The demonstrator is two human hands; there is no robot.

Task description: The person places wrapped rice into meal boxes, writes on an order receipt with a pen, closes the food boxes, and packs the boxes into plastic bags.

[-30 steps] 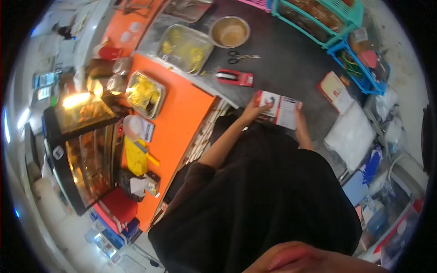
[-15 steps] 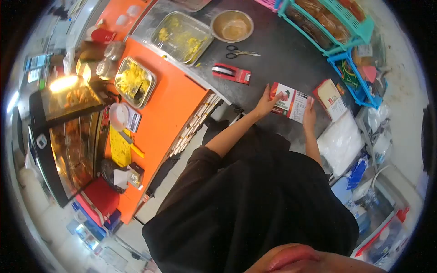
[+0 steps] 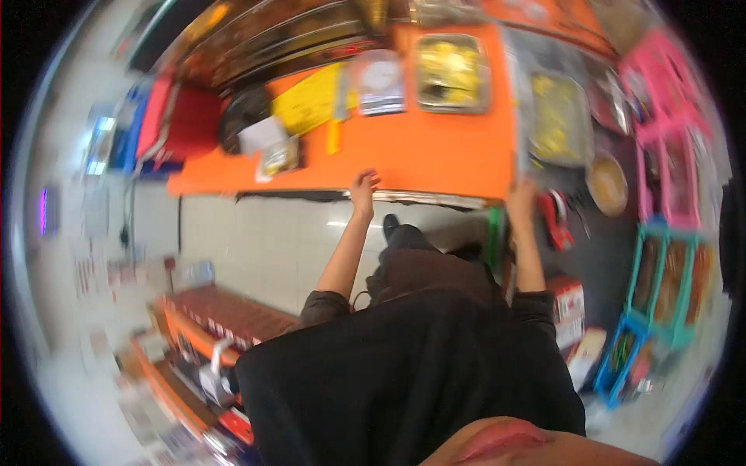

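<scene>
My left hand (image 3: 364, 193) is raised at the front edge of the orange counter (image 3: 435, 155), fingers apart and holding nothing. At that counter's right corner is my right hand (image 3: 522, 203), its fingers smeared by motion. A red tape dispenser (image 3: 556, 220) lies just right of it on the dark counter (image 3: 602, 268). The red and white box (image 3: 569, 312) rests nearer my body, out of both hands. Beyond my hands stand a foil-like tray of yellow food (image 3: 451, 74) and a glass dish with yellow pieces (image 3: 558, 120).
A knife (image 3: 335, 133) and yellow sheet (image 3: 307, 101) lie beside a white container (image 3: 379, 78). A metal bowl (image 3: 607, 184), pink baskets (image 3: 668, 136), a teal basket (image 3: 659, 283) and a blue basket (image 3: 619, 361) are at the right. Tiled floor (image 3: 264, 233) shows below the orange counter.
The view has swung left toward the orange counter. Both hands have let go of the red and white box and moved apart, over to the orange counter's edge.
</scene>
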